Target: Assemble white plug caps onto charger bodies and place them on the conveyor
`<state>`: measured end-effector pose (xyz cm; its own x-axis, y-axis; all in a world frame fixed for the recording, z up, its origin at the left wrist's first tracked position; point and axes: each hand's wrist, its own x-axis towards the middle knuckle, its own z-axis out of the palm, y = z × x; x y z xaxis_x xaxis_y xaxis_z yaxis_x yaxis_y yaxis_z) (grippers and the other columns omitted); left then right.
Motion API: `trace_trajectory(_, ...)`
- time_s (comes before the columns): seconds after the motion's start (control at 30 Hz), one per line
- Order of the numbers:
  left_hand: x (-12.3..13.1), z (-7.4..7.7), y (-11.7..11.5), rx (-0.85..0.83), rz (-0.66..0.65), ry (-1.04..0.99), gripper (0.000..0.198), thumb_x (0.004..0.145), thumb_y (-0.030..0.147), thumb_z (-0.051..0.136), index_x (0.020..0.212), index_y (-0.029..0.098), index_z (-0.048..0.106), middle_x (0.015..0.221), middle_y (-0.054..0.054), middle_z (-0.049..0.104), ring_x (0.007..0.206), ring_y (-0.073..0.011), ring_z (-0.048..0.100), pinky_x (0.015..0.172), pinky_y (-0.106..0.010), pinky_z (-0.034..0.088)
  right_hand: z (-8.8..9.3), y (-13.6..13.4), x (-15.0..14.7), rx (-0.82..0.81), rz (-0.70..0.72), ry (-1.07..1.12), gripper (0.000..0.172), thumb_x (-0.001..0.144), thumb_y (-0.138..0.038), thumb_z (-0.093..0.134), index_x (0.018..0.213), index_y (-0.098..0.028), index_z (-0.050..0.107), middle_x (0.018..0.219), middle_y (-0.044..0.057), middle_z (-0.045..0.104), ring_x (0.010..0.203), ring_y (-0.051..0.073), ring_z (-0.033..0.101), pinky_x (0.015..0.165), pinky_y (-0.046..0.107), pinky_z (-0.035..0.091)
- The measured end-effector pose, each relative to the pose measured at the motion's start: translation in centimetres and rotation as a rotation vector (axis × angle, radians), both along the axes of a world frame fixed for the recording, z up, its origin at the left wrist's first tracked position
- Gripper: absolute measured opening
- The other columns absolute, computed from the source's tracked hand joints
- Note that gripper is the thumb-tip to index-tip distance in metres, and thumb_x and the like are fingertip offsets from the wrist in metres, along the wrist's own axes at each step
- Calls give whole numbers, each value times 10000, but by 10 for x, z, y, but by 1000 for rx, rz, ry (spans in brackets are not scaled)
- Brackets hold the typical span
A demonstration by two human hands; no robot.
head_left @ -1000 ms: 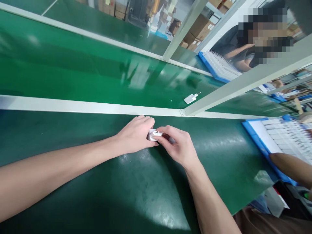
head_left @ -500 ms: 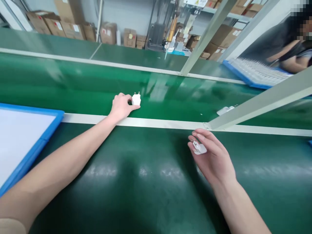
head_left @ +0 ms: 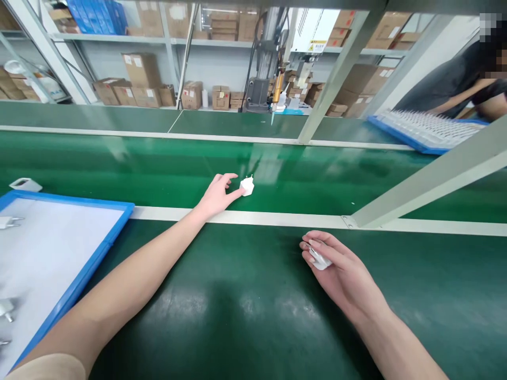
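Observation:
On the green belt (head_left: pixel 178 190) stands a white plug charger (head_left: pixel 246 186) with its two pins pointing away from me. My left hand (head_left: pixel 219 194) is just left of it, thumb tip at its side and the other fingers apart from it. Lower right, above the dark green bench, my right hand (head_left: pixel 336 269) has its fingers closed round another white plug charger (head_left: pixel 320 260). Fingers cover part of that one.
A blue-rimmed white tray (head_left: pixel 130 207) with several plug chargers lies at left; a white charger housing (head_left: pixel 26 184) sits behind it. A slanted metal post (head_left: pixel 428 174) rises at right. Beyond the belt stand a dispensing machine (head_left: pixel 279 87), a tray of chargers (head_left: pixel 430 132) and another person.
My left hand's fingers have opened from around the charger, which now sits slightly further right on the belt. My right hand still holds its charger. The view has tilted up and left.

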<state>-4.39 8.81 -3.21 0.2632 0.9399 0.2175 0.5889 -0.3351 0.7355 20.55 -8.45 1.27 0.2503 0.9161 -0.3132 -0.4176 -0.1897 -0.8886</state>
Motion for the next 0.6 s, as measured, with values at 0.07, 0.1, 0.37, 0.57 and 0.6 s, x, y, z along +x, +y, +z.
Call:
trace_trajectory(0.07,2,-2,0,32,24,54,558,930,497,632,1382,189,524,1311,-128,547,1163,-220,600,1011,-320,498,1,0,-3,-22,19,1,375,514,-228,978,818,-162,768,888,59,618,823,142,587,597,167,546)
trace_trajectory(0.1,4,-1,-1,47,33,82,548,936,478,632,1381,179,519,1322,-131,546,1186,-222,592,1029,-317,485,2,0,-5,-31,30,3,391,498,-227,982,818,-160,768,877,56,615,793,132,575,560,156,530)
trace_trajectory(0.37,-46,38,28,92,260,489,610,1024,577,432,1457,147,450,1424,-156,533,1316,-289,520,1119,-383,397,1,1,3,-50,142,-150,392,540,-382,939,866,-226,788,923,89,658,660,138,546,389,186,491)
trace_trajectory(0.57,-203,110,16,-103,577,892,469,991,402,597,1366,123,554,1426,-181,535,1311,-324,529,1091,-522,455,-17,7,16,27,120,-577,370,621,-591,867,894,-359,772,1054,152,712,856,282,685,595,383,582)
trace_trajectory(0.6,-222,119,8,-144,610,942,441,987,392,612,1348,142,569,1393,-153,563,1256,-296,571,1049,-515,499,-19,7,14,72,108,-673,385,613,-598,868,894,-354,768,1009,157,722,841,298,689,573,399,561)
